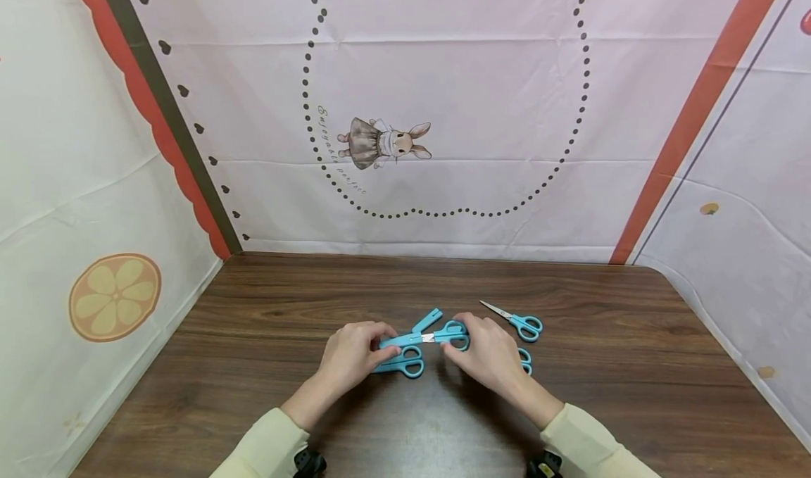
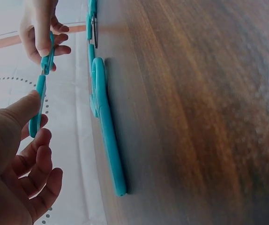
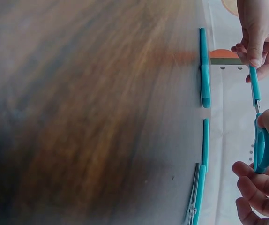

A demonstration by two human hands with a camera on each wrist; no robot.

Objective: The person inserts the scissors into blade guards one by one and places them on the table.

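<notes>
Above the table, my left hand (image 1: 351, 351) pinches a light-blue blade cover (image 1: 405, 339) between thumb and fingers. My right hand (image 1: 488, 351) grips the blue handles of a pair of scissors (image 1: 453, 331) (image 3: 263, 150). A short strip of metal blade shows between cover and handles; the rest of the blades is inside the cover (image 2: 38, 108). Below the left hand lies a covered pair of scissors (image 1: 413, 362) (image 2: 108, 136). A loose blue cover (image 1: 427, 320) lies just behind the held pair. Another pair of blue handles (image 1: 525, 360) is partly hidden by my right hand.
Right of my right hand, uncovered scissors (image 1: 527, 327) lie with their metal blades pointing to the back left. The brown wood-grain table (image 1: 285, 288) ends at a printed white cloth (image 1: 494, 126) behind, with cloth on both sides too.
</notes>
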